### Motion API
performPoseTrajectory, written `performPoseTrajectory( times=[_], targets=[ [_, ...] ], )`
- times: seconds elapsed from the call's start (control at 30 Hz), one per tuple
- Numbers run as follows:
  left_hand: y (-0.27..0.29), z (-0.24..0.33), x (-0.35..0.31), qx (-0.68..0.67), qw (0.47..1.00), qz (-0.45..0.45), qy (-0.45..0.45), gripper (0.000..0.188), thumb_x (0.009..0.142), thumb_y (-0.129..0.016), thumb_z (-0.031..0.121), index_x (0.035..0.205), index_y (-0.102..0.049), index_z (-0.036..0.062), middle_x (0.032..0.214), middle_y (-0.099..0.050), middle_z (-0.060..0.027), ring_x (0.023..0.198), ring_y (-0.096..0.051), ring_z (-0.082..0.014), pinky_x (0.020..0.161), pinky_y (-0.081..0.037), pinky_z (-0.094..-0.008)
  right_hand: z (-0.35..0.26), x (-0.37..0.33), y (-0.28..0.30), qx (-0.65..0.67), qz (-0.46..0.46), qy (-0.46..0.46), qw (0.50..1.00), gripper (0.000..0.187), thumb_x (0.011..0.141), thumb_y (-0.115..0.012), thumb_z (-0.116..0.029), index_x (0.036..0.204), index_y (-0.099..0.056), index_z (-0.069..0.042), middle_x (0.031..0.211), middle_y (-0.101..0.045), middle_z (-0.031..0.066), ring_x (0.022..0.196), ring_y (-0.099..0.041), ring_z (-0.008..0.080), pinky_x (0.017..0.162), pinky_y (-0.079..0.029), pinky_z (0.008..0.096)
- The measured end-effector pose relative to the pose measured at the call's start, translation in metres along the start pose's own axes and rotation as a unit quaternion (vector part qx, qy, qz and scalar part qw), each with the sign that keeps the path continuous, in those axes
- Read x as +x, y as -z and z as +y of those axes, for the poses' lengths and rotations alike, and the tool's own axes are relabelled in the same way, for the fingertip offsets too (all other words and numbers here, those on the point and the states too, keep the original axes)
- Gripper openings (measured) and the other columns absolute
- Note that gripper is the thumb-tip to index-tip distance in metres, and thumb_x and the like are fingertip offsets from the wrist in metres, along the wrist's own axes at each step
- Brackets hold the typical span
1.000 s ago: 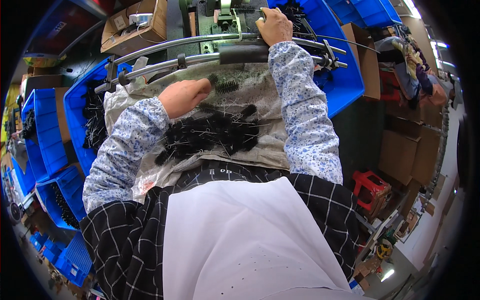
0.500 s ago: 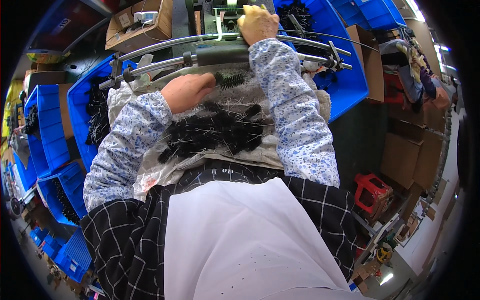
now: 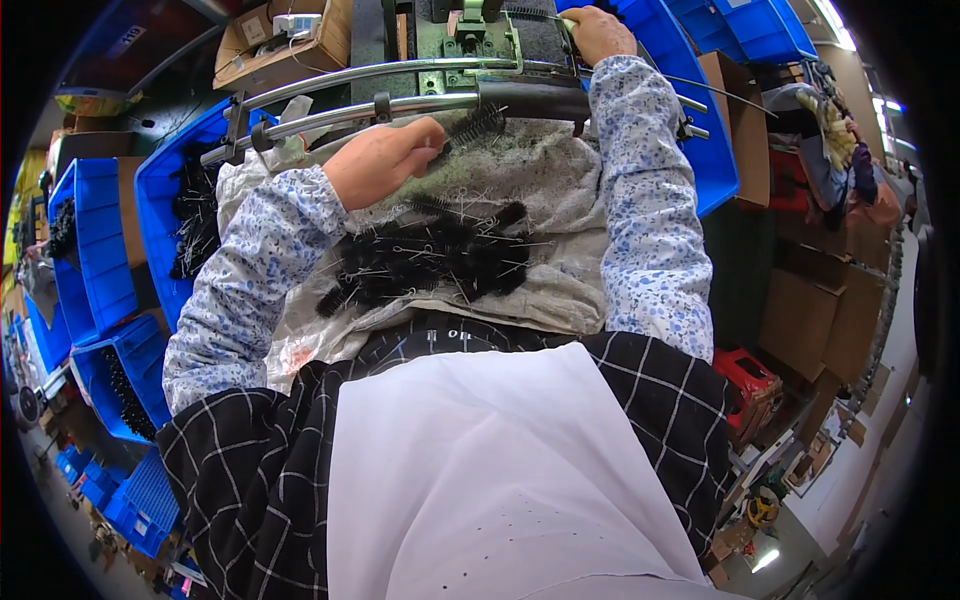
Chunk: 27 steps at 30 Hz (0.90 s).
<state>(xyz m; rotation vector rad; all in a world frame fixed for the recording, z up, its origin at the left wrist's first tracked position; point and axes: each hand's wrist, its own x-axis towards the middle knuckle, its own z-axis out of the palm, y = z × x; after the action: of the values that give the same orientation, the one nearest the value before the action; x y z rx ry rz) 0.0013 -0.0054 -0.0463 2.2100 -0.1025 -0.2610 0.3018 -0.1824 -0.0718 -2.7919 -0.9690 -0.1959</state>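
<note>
My left hand (image 3: 388, 160) is closed around one end of a black twisted-wire brush (image 3: 478, 125). Its bristly end points up and right, close to the front metal rail. Beyond the rails, at the right of a metal machine fixture (image 3: 470, 42), my right hand (image 3: 603, 36) has its fingers pinched at the end of another thin wire brush (image 3: 532, 13), which lies across the fixture's top. A pile of black brushes with wire loop ends (image 3: 430, 250) lies on a pale, dirty cloth (image 3: 565, 180) over my lap.
Two curved metal rails (image 3: 350, 75) cross in front of the machine. A blue bin (image 3: 150, 190) with black brushes stands at the left, another blue bin (image 3: 712, 165) at the right. An open cardboard box (image 3: 335, 50) sits at the back left. Another person (image 3: 835, 150) is at far right.
My right hand has moved right, off the middle of the fixture, and a brush now shows beside its fingers. My left hand has shifted slightly right and up with its brush.
</note>
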Motion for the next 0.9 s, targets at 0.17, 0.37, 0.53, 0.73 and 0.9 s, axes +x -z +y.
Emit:
performPoseTrajectory(
  times=[0.17, 0.37, 0.53, 0.73, 0.9],
  targets=[
    [-0.002, 0.015, 0.009, -0.073, 0.997, -0.009, -0.017, 0.015, 0.094, -0.045, 0.01, 0.106, -0.047, 0.0022, 0.079, -0.058, -0.0078, 0.072, -0.058, -0.0161, 0.068, -0.046, -0.0289, 0.02, -0.03, 0.051, -0.049, 0.245, -0.083, 0.965, 0.017, 0.081, -0.058, -0.02, 0.092, -0.07, -0.019, 0.088, -0.064, 0.0078, 0.088, -0.061, 0.0297, 0.075, -0.049, 0.0408],
    [-0.024, 0.033, 0.028, -0.26, 0.964, 0.042, -0.026, 0.016, 0.097, -0.043, 0.013, 0.108, -0.048, 0.0029, 0.082, -0.056, -0.0038, 0.079, -0.053, -0.0094, 0.072, -0.044, -0.0246, -0.08, -0.129, 0.087, 0.592, -0.202, -0.024, 0.78, 0.03, 0.094, -0.051, -0.028, 0.111, -0.059, -0.004, 0.09, -0.061, 0.001, 0.075, -0.055, 0.0114, 0.068, -0.046, 0.0255],
    [-0.033, 0.025, 0.03, -0.311, 0.947, 0.075, -0.024, 0.02, 0.095, -0.048, 0.015, 0.111, -0.048, 0.0019, 0.093, -0.058, -0.0072, 0.082, -0.055, -0.0125, 0.075, -0.045, -0.0259, -0.115, -0.138, 0.069, 0.711, -0.147, -0.031, 0.686, 0.024, 0.093, -0.053, -0.021, 0.11, -0.059, -0.004, 0.087, -0.061, -0.0008, 0.07, -0.05, 0.0077, 0.061, -0.041, 0.0206],
    [-0.029, -0.031, -0.006, 0.175, 0.98, 0.009, 0.095, 0.032, 0.088, -0.057, 0.026, 0.106, -0.048, 0.0015, 0.104, -0.058, -0.0194, 0.095, -0.058, -0.0342, 0.083, -0.046, -0.04, -0.069, -0.065, 0.023, 0.013, 0.14, 0.081, 0.987, 0.032, 0.084, -0.053, -0.005, 0.115, -0.059, -0.011, 0.097, -0.062, 0.0092, 0.085, -0.062, 0.0258, 0.077, -0.05, 0.0363],
    [-0.033, -0.041, -0.001, 0.271, 0.946, -0.073, 0.164, 0.028, 0.087, -0.057, 0.028, 0.096, -0.049, 0.0028, 0.098, -0.059, -0.0196, 0.093, -0.059, -0.036, 0.079, -0.045, -0.0441, -0.065, -0.036, 0.007, -0.136, 0.09, 0.059, 0.985, 0.029, 0.085, -0.053, -0.01, 0.111, -0.063, -0.019, 0.095, -0.063, 0.0081, 0.088, -0.062, 0.0246, 0.079, -0.049, 0.0386]
  ],
)
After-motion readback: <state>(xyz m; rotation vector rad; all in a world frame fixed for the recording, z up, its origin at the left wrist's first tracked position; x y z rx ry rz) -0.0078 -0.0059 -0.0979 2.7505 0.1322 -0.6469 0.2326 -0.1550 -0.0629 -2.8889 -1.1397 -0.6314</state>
